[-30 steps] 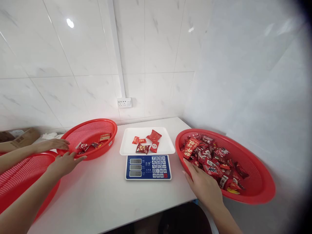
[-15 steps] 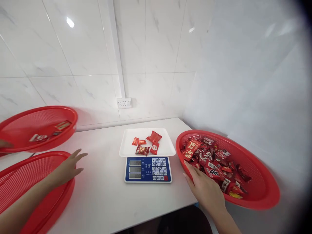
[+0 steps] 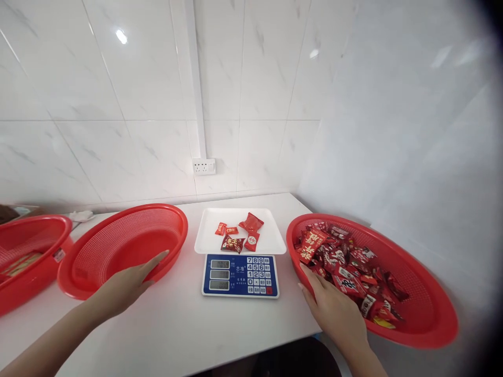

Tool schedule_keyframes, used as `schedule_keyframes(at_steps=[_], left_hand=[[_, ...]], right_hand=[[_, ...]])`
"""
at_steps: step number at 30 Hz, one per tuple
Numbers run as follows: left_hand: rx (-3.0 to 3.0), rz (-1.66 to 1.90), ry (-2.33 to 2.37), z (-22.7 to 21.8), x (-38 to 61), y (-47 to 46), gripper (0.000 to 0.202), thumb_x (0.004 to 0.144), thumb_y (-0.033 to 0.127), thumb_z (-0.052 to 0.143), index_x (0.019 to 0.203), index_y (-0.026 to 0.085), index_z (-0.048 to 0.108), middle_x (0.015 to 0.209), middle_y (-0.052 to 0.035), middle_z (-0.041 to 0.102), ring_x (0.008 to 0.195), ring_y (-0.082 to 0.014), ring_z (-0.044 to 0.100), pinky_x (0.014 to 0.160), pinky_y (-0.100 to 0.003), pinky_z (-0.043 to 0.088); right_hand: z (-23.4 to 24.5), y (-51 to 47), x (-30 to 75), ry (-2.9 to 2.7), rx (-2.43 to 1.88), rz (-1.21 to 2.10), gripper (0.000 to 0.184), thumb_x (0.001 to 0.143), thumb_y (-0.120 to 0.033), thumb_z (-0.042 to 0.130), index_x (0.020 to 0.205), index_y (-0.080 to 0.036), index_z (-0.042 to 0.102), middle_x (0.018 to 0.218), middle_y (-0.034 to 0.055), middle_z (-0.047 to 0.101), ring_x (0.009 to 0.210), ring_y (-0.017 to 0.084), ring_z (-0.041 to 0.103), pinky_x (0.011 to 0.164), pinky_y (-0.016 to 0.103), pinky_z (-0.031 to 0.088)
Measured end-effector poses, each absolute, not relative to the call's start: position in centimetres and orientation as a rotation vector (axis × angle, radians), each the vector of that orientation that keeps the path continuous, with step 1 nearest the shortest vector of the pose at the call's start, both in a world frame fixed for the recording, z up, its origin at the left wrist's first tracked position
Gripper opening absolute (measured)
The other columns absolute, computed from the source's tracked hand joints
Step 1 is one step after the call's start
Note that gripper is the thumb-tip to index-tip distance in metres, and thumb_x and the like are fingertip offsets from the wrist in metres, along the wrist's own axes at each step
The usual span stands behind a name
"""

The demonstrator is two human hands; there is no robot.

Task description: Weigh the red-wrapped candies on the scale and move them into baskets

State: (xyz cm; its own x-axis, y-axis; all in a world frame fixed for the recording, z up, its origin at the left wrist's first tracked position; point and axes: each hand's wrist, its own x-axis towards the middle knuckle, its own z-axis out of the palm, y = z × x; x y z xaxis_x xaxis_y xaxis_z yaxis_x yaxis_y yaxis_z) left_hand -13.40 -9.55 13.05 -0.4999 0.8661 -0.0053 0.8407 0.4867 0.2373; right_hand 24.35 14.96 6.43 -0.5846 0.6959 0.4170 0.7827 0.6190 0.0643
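My left hand is at the near rim of a bare red plastic basket, its index finger stretched over the rim inside and its thumb outside. To the right, my right hand holds the near-left rim of another red basket, which is heaped with wrapped snacks, mostly red and dark red. Between the baskets sits a digital scale with a blue keypad panel. Several red and maroon packets lie apart on its white pan.
A third red basket with a few packets stands at the far left, cut off by the frame. Everything rests on a white table against a tiled wall with a socket. A grey-white wall rises at the right.
The bare basket has shifted back and right toward the scale, along with my left hand. The basket with few packets is lower at far left; a hand at it is gone. My right hand stays put.
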Motion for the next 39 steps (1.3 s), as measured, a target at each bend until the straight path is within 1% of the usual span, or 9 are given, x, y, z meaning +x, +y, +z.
schedule_keyframes(at_steps=[5, 10, 13, 15, 21, 26, 30, 35, 39], left_hand=[[1.53, 0.229, 2.449, 15.0, -11.2, -8.5, 0.054, 0.087, 0.038, 0.038, 0.139, 0.038, 0.025, 0.135, -0.0009, 0.048, 0.117, -0.0285, 0.051, 0.089, -0.041, 0.046], [1.818, 0.386, 2.311, 15.9, -7.0, -2.7, 0.046, 0.089, 0.038, 0.036, 0.135, 0.031, 0.035, 0.14, -0.0005, 0.041, 0.127, -0.0243, 0.04, 0.101, -0.041, 0.038], [2.049, 0.432, 2.177, 14.9, -5.0, 2.2, 0.049, 0.088, 0.012, 0.028, 0.133, 0.024, 0.038, 0.144, -0.0036, 0.035, 0.127, -0.0196, 0.039, 0.101, -0.035, 0.038], [2.132, 0.432, 2.122, 13.9, -4.6, 5.0, 0.05, 0.085, 0.007, 0.03, 0.132, 0.021, 0.038, 0.141, -0.0062, 0.039, 0.128, -0.0193, 0.038, 0.101, -0.034, 0.038], [2.19, 0.372, 2.083, 12.1, -5.1, 8.5, 0.033, 0.084, 0.016, 0.043, 0.115, 0.023, 0.052, 0.108, -0.0058, 0.061, 0.101, -0.0212, 0.057, 0.084, -0.035, 0.047], [2.113, 0.49, 2.329, 13.6, -5.7, 6.7, 0.025, 0.089, 0.021, 0.034, 0.105, 0.026, 0.053, 0.106, -0.0023, 0.057, 0.092, -0.0158, 0.057, 0.076, -0.026, 0.047], [1.819, 0.553, 2.748, 15.6, -8.9, 3.5, 0.029, 0.089, 0.027, 0.031, 0.11, 0.022, 0.051, 0.107, -0.0085, 0.053, 0.081, -0.0211, 0.057, 0.06, -0.031, 0.047], [1.655, 0.464, 2.954, 16.1, -12.0, 1.5, 0.029, 0.086, 0.03, 0.039, 0.101, 0.015, 0.059, 0.104, -0.015, 0.056, 0.098, -0.0317, 0.052, 0.08, -0.046, 0.043], [1.844, 0.39, 2.74, 14.6, -10.4, 4.3, 0.028, 0.089, 0.029, 0.041, 0.108, 0.019, 0.058, 0.112, -0.0078, 0.06, 0.107, -0.0242, 0.051, 0.09, -0.036, 0.041]], right_hand=[[6.6, 14.9, 24.3, -2.49, -1.204, -0.346, 0.041, 0.092, -0.033, 0.033, 0.131, -0.027, 0.048, 0.112, 0.0056, 0.066, 0.089, 0.02, 0.065, 0.054, 0.025, 0.052], [6.7, 14.9, 24.2, -2.504, -1.237, -0.325, 0.041, 0.093, -0.034, 0.032, 0.128, -0.024, 0.051, 0.11, 0.0067, 0.066, 0.082, 0.02, 0.067, 0.051, 0.026, 0.051], [6.7, 14.9, 24.1, -2.498, -1.243, -0.308, 0.041, 0.092, -0.034, 0.032, 0.129, -0.024, 0.05, 0.112, 0.0071, 0.065, 0.085, 0.02, 0.066, 0.05, 0.026, 0.051], [6.7, 14.9, 24.1, -2.508, -1.237, -0.287, 0.041, 0.092, -0.032, 0.033, 0.129, -0.026, 0.049, 0.111, 0.007, 0.066, 0.086, 0.02, 0.066, 0.052, 0.026, 0.051], [6.9, 14.8, 24.1, -2.543, -1.251, -0.283, 0.041, 0.092, -0.03, 0.033, 0.129, -0.022, 0.05, 0.108, 0.0088, 0.066, 0.088, 0.021, 0.065, 0.057, 0.027, 0.051], [6.9, 14.8, 24.1, -2.545, -1.248, -0.284, 0.04, 0.092, -0.03, 0.033, 0.128, -0.022, 0.05, 0.109, 0.0085, 0.066, 0.088, 0.021, 0.065, 0.057, 0.028, 0.051], [6.6, 14.9, 24.2, -2.524, -1.22, -0.284, 0.04, 0.092, -0.03, 0.034, 0.128, -0.022, 0.051, 0.107, 0.0078, 0.067, 0.087, 0.02, 0.065, 0.057, 0.027, 0.051], [6.8, 14.8, 24.0, -2.489, -1.222, -0.303, 0.04, 0.092, -0.031, 0.034, 0.127, -0.026, 0.051, 0.107, 0.006, 0.067, 0.084, 0.019, 0.066, 0.052, 0.025, 0.051], [7.1, 14.7, 23.9, -2.492, -1.243, -0.292, 0.04, 0.093, -0.033, 0.032, 0.128, -0.025, 0.05, 0.111, 0.0049, 0.066, 0.081, 0.018, 0.068, 0.047, 0.025, 0.05]])
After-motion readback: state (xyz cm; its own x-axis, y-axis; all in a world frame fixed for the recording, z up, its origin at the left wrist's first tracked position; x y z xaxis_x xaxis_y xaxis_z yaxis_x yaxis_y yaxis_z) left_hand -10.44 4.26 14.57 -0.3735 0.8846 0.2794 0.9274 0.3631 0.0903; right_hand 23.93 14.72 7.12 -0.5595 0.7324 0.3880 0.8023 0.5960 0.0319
